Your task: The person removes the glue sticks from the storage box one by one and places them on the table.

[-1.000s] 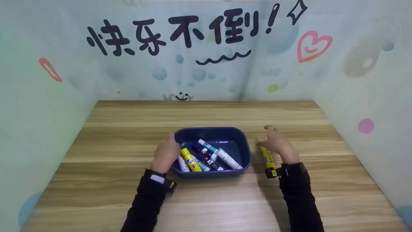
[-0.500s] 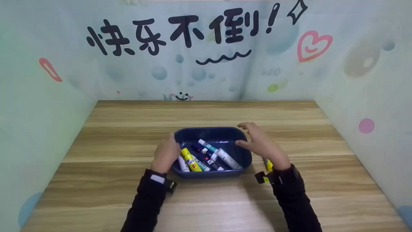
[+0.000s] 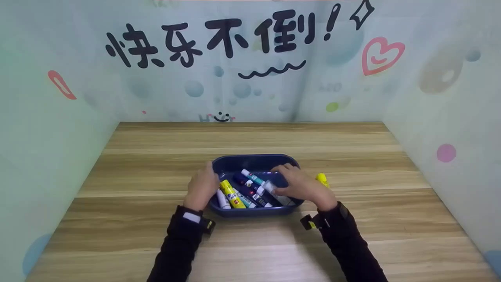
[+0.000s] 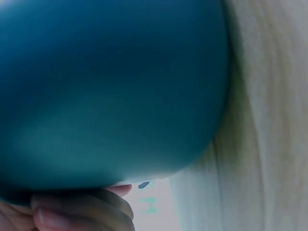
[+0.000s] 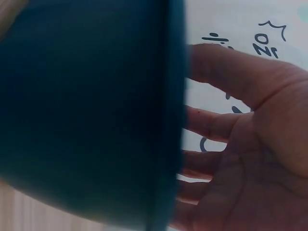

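A dark blue plastic basin (image 3: 250, 212) stands in the middle of the table. My left hand (image 3: 201, 186) grips its left rim, and the curled fingers (image 4: 82, 211) show under the rim in the left wrist view. Inside lie several glue-stick-like tubes: a yellow one (image 3: 231, 194), dark blue ones and white-and-teal ones. My right hand (image 3: 299, 182) reaches over the right rim, fingers spread above a white tube (image 3: 270, 187); whether it touches the tube I cannot tell. In the right wrist view the basin wall (image 5: 91, 115) hides the fingertips.
Another yellow tube (image 3: 322, 179) lies on the wooden table (image 3: 156, 235) right of the basin, partly behind my right hand. Printed cloth walls (image 3: 250, 98) border the table at the back and both sides.
My right hand has moved left, from above the yellow tube on the table to inside the basin's right side. The left hand and the basin have stayed put.
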A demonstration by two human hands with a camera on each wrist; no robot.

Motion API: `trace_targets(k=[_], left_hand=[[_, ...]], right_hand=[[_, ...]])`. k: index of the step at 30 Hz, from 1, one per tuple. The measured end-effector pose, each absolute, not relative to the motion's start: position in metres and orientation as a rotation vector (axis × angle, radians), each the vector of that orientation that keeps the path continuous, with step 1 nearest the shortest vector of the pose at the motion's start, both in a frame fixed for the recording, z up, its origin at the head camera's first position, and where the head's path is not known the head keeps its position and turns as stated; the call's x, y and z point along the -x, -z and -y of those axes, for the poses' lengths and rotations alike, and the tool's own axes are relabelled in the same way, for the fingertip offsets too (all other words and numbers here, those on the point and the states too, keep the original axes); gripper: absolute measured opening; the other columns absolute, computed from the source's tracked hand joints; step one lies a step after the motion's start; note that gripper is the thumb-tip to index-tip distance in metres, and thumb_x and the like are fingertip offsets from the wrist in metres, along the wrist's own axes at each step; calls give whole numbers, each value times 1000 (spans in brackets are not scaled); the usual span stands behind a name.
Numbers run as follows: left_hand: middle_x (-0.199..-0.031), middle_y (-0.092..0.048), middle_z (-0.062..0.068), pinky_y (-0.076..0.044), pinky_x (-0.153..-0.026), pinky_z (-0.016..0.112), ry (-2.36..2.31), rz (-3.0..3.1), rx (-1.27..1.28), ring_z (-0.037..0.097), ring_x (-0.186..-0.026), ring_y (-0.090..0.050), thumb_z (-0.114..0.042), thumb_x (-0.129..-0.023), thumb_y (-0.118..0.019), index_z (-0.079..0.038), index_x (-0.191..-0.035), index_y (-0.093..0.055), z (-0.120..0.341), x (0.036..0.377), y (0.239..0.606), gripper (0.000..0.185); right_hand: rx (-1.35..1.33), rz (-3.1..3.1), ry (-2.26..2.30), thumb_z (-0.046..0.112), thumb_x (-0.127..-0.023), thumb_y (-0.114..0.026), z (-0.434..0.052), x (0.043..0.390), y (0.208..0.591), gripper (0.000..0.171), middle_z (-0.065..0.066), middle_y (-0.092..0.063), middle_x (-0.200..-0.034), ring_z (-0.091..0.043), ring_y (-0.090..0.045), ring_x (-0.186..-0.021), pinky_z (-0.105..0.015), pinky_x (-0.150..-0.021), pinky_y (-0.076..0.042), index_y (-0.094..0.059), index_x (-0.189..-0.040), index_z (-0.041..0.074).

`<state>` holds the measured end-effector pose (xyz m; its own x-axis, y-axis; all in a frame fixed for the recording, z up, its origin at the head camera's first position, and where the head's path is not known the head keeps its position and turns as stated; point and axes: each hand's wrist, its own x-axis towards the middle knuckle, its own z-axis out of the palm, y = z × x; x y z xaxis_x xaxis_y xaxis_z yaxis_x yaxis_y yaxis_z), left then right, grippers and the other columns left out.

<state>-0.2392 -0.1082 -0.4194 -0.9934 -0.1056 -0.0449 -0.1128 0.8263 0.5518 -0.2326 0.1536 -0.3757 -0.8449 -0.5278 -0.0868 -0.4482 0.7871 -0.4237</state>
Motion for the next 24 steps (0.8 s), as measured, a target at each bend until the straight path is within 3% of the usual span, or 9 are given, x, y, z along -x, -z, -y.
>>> trace_targets(k=[6,14,22,24], left_hand=[[-110,-60,26,-50,-72,48,-890,-2980,192,37,-94,-61,-14,-94,-42,-1,-130,-39,109,240,420,39],[-112,-60,26,-50,-74,49,-892,-2982,196,38,-96,-60,-15,-94,-44,-1,-132,-39,108,240,419,41],[-114,-59,26,-49,-77,50,-908,-2973,202,38,-99,-59,-15,-94,-43,-2,-133,-38,108,240,419,41],[-110,-60,27,-50,-73,49,-891,-2990,184,38,-95,-61,-14,-94,-44,0,-132,-39,108,240,419,41]], right_hand=[[714,-2733,542,30,-84,-68,-149,233,383,61,-19,-40,-136,-37,-40,-125,-48,-100,-39,-44,-134,6],[688,-2723,471,28,-83,-69,-142,237,393,62,-19,-40,-137,-35,-42,-119,-46,-93,-42,-43,-137,11],[729,-2762,435,20,-84,-68,-138,240,406,53,-19,-47,-120,-33,-47,-104,-43,-82,-46,-47,-133,12],[766,-2784,443,17,-84,-67,-137,241,409,49,-20,-49,-115,-33,-49,-101,-43,-81,-47,-48,-129,11]])
